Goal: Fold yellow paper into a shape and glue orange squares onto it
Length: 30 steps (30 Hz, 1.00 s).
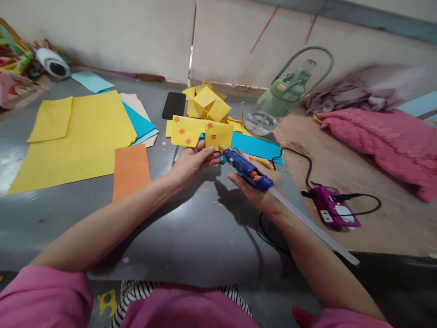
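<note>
My left hand (194,165) holds a folded yellow paper piece (186,132) by its lower edge; orange diamonds dot its two panels. In my right hand (256,184) is a blue glue gun (247,168), its nozzle close to the right panel's lower edge. A long white glue stick (314,228) sticks out of the gun's back, over my right forearm. Behind the held piece stand folded yellow papers with pink dots (206,102). A blue paper strip (256,146) lies just beyond the gun, near yellow-handled scissors (261,161).
Large yellow sheets (82,136) and an orange sheet (131,171) lie left. A black phone (174,105) rests at the back. A green bottle (283,93) stands back right. The gun's black cable runs near a purple power strip (336,207); pink cloth (382,141) lies far right.
</note>
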Tool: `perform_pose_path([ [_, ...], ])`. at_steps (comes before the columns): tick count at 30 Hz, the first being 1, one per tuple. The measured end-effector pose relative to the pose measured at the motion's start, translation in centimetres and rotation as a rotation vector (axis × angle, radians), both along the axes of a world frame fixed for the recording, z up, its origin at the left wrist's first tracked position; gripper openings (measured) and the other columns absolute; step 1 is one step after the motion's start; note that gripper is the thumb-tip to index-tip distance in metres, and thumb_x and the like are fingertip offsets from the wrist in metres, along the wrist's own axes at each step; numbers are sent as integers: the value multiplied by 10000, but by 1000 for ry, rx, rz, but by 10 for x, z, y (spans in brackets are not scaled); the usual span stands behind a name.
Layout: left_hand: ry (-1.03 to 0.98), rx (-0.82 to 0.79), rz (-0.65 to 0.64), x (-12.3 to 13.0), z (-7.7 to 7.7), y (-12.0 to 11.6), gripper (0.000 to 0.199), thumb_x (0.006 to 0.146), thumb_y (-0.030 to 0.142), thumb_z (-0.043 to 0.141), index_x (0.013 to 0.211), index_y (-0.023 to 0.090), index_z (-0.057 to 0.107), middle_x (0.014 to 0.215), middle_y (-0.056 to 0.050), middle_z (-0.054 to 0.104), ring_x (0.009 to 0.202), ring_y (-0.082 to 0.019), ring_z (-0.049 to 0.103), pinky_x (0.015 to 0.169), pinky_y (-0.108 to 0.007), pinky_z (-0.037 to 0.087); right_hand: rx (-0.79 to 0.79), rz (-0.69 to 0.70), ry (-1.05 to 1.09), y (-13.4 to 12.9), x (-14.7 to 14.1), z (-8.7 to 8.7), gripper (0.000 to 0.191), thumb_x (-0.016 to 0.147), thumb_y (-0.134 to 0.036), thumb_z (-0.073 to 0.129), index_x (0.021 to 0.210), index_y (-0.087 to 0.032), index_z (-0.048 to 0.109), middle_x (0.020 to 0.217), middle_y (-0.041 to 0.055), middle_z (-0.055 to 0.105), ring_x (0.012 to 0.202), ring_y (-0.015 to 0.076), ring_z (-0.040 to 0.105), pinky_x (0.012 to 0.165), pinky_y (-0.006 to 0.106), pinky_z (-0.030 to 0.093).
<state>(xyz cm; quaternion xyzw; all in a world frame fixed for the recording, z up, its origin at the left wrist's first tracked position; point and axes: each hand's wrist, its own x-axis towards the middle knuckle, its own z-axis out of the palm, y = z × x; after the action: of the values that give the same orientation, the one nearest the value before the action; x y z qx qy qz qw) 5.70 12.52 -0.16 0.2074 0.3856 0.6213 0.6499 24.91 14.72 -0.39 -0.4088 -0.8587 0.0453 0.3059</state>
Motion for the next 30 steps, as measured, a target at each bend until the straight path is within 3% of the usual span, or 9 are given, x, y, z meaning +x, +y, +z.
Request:
perform_pose_path([
  [8, 7, 12, 0, 1, 2, -1, 142, 919, 31, 571, 873, 124, 667, 836, -16, 706, 742, -82, 687, 832, -254, 564, 31, -16, 0, 3, 1, -5, 426, 861, -645, 627, 736, -238, 621, 716, 72, 689, 811, 261, 682, 808, 398, 537],
  [13, 2, 0, 8, 1, 3, -1, 155, 925, 28, 566, 839, 115, 662, 774, -4, 690, 704, -71, 673, 796, -233, 558, 32, -14, -24, 3, 1, -5, 459, 844, -695, 615, 753, -245, 636, 724, 67, 704, 782, 265, 685, 731, 390, 548],
  [21, 16, 18, 6, 1, 0, 0, 132, 905, 54, 610, 806, 127, 657, 780, -5, 699, 724, -80, 678, 883, -278, 568, 22, 0, -28, 2, -1, -5, 470, 863, -689, 600, 725, -239, 600, 749, 79, 700, 816, 264, 685, 740, 375, 528],
  [26, 15, 39, 12, -2, -1, 1, 117, 917, 70, 605, 842, 139, 663, 809, -9, 710, 769, -98, 705, 847, -262, 585, -67, -17, 4, 0, 7, 14, 443, 837, -694, 617, 859, -253, 588, 735, 38, 652, 745, 242, 652, 679, 350, 490],
  [28, 12, 38, 25, -4, -1, 3, 128, 921, 66, 595, 841, 145, 656, 794, -8, 707, 772, -100, 711, 824, -246, 584, -115, -29, -75, 9, 20, 23, 425, 825, -664, 643, 890, -251, 564, 739, 25, 633, 676, 219, 614, 599, 325, 442],
  [30, 15, 5, 45, -6, 0, 5, 128, 925, 62, 583, 852, 148, 643, 759, -5, 699, 766, -102, 714, 832, -246, 580, -87, -37, -213, 26, 37, 27, 436, 789, -661, 667, 797, -248, 527, 719, 28, 596, 629, 204, 555, 557, 320, 397],
])
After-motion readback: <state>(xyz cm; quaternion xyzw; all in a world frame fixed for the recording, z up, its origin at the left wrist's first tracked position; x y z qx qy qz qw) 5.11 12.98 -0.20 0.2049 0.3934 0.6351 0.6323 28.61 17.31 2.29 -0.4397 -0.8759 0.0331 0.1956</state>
